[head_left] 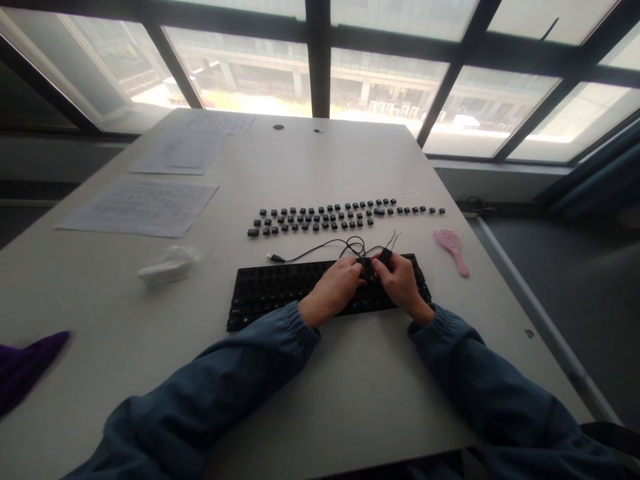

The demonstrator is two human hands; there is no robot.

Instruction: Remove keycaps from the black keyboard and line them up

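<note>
A black keyboard (pixel 280 283) lies on the white table in front of me, with many keycaps off its upper rows. My right hand (pixel 400 280) is closed around a keycap puller (pixel 385 256), whose thin wire ends point up and away from me. Close beside it, my left hand (pixel 337 283) rests over the keyboard's right part, fingers bent together; whatever is at its fingertips is hidden. Beyond the keyboard, loose black keycaps (pixel 325 218) stand in several rows. The keyboard's cable (pixel 313 250) lies coiled behind it, its USB plug (pixel 275 258) to the left.
A pink hairbrush (pixel 453 252) lies near the table's right edge. On the left are a white object in clear wrapping (pixel 167 267), paper sheets (pixel 140 205) and a purple cloth (pixel 30 367). Large windows (pixel 380 87) stand behind the table (pixel 320 160).
</note>
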